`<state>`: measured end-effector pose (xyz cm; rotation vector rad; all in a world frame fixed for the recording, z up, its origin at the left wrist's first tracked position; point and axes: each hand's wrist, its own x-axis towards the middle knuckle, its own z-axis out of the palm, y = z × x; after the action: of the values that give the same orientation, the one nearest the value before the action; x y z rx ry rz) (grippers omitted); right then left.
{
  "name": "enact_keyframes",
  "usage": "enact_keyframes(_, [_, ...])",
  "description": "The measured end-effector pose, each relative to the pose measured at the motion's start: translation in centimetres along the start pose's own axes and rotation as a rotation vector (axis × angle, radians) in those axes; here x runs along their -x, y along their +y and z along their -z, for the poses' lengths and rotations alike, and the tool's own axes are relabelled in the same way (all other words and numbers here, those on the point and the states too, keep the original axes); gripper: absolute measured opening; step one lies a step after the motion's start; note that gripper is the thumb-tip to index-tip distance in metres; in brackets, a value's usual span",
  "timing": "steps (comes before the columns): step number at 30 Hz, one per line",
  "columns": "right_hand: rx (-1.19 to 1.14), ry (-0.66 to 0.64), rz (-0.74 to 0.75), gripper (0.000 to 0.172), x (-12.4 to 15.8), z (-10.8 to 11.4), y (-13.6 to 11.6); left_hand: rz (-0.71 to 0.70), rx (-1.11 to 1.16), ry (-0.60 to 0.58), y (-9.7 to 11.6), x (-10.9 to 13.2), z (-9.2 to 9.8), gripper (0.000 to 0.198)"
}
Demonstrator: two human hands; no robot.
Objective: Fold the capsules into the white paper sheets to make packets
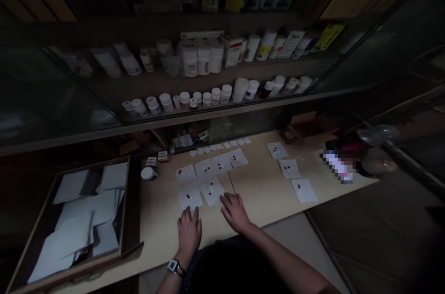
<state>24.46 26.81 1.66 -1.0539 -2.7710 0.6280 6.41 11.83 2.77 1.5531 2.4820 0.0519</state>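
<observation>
Square white paper sheets lie in rows on a pale wooden counter (250, 182), most carrying a few small red pills. My left hand (189, 231) rests flat with its fingertips at the lower edge of a sheet (189, 199), and a wristwatch (174, 267) sits on that wrist. My right hand (235, 213) lies just below another sheet with pills (212, 191), its fingers spread and near the paper. Neither hand holds anything. Three more pill sheets (299, 178) lie further right, and a row of small paper squares (219, 145) runs along the back.
A wooden tray of white paper sheets (83, 220) stands left of the counter. Behind the glass, shelves hold several medicine bottles (203, 58). A white-lidded jar (149, 173) and a cardboard box (302, 128) stand at the back, with a blurred object (339, 166) at right.
</observation>
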Motion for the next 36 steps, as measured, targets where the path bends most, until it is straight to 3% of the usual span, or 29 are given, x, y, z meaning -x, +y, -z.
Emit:
enact_keyframes(5, [0.118, 0.248, -0.245, 0.040, 4.6, 3.8, 12.6, -0.026, -0.008, 0.003, 0.0, -0.5, 0.2, 0.041])
enact_keyframes(9, [0.328, 0.334, -0.562, 0.039, 10.4, 7.1, 22.0, -0.036, -0.018, -0.003, 0.0, -0.5, 0.4, 0.041])
enact_keyframes(11, [0.405, 0.328, -0.687, 0.039, 12.9, 8.0, 24.6, -0.038, -0.028, -0.010, 0.0, -0.5, 0.5, 0.041])
enact_keyframes(14, [0.447, 0.242, -0.651, 0.040, 15.0, 8.2, 26.1, -0.039, -0.041, -0.015, 0.1, -0.6, 0.7, 0.040])
enact_keyframes(19, [0.469, 0.150, -0.631, 0.046, 15.1, 7.5, 25.5, -0.034, -0.042, -0.024, 0.3, -0.6, 1.0, 0.040])
enact_keyframes(23, [0.462, 0.126, -0.564, 0.048, 14.4, 6.6, 23.4, -0.027, -0.038, -0.035, 0.3, -0.5, 1.1, 0.041])
enact_keyframes(28, [0.366, 0.077, -0.302, 0.044, 12.2, 4.7, 17.9, -0.015, -0.025, -0.035, 0.4, -0.2, 1.0, 0.042])
enact_keyframes(36, [0.218, -0.009, -0.154, 0.044, 4.8, 2.6, 8.1, -0.004, -0.016, -0.045, 0.4, 0.3, 0.7, 0.043])
